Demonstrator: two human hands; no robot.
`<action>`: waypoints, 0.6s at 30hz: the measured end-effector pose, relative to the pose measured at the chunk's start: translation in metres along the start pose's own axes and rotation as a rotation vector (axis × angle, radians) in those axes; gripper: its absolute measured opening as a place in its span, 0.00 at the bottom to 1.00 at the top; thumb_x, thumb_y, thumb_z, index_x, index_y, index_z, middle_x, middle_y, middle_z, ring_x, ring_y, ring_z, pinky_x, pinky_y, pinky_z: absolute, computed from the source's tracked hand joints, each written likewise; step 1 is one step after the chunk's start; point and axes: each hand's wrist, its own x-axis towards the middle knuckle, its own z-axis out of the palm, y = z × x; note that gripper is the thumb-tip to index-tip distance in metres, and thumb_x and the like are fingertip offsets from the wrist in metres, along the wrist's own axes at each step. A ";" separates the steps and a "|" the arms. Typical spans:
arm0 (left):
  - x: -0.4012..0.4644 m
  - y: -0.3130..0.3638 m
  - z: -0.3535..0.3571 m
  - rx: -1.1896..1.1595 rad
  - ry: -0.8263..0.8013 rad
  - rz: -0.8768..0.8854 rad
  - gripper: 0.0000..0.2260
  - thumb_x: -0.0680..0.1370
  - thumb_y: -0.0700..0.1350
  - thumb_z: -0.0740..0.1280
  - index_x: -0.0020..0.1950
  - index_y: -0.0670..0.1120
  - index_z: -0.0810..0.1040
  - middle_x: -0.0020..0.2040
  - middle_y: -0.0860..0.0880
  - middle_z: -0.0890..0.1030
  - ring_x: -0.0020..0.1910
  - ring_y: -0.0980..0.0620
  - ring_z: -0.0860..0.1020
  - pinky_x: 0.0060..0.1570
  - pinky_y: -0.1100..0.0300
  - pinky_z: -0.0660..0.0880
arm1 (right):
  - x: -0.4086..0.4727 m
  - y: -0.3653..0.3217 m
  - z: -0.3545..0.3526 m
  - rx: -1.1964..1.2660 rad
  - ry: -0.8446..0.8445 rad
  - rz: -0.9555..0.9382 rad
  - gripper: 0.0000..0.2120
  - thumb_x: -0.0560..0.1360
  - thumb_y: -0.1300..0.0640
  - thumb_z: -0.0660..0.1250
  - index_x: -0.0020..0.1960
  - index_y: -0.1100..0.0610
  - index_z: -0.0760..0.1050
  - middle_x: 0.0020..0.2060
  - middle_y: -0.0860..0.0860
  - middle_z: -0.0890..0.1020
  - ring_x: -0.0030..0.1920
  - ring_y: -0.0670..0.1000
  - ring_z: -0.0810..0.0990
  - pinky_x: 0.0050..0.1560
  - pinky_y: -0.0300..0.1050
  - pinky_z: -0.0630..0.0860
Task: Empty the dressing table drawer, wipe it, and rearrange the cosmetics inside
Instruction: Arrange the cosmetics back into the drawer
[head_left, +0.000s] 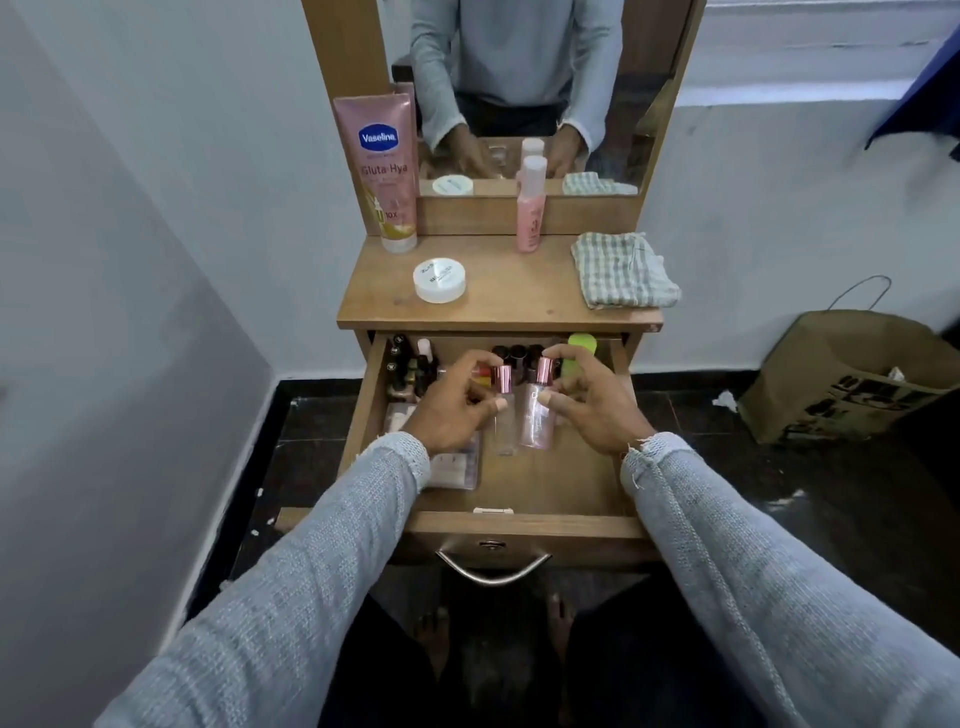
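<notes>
Both grips are clamped: my left hand (451, 410) pinches a clear bottle (503, 415) and my right hand (592, 402) a pink bottle (537, 413), thumbs on the glass, fingers curled behind, both upright over the open drawer (524, 522). Forearms reach in level, sleeves grey. On the desk (498, 299) a tube (382, 166) reads "Vaseline Gluta-Hya"; the white jar (440, 280) lid's print is too small to read. A checked cloth (623, 270) lies right. Small dark bottles (410, 364) crowd the drawer's back, half hidden by my hands.
</notes>
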 end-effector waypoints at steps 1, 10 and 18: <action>0.003 -0.003 0.003 -0.004 -0.010 -0.023 0.17 0.76 0.40 0.70 0.60 0.56 0.71 0.49 0.50 0.79 0.50 0.48 0.80 0.51 0.46 0.80 | 0.001 0.004 0.001 -0.008 -0.009 0.025 0.21 0.76 0.64 0.68 0.66 0.52 0.68 0.41 0.53 0.80 0.45 0.54 0.81 0.45 0.46 0.82; 0.022 -0.008 0.017 0.112 -0.037 -0.108 0.19 0.75 0.43 0.71 0.64 0.51 0.72 0.57 0.49 0.78 0.53 0.46 0.79 0.55 0.47 0.78 | 0.024 0.024 0.010 0.037 -0.049 0.236 0.22 0.76 0.68 0.67 0.66 0.52 0.70 0.45 0.57 0.78 0.50 0.58 0.81 0.52 0.64 0.80; 0.031 -0.001 0.029 0.226 0.028 -0.222 0.21 0.76 0.40 0.69 0.69 0.49 0.72 0.66 0.47 0.76 0.62 0.47 0.76 0.63 0.54 0.73 | 0.034 0.030 0.011 -0.016 -0.090 0.313 0.25 0.76 0.68 0.66 0.71 0.55 0.67 0.49 0.57 0.77 0.56 0.61 0.80 0.52 0.60 0.81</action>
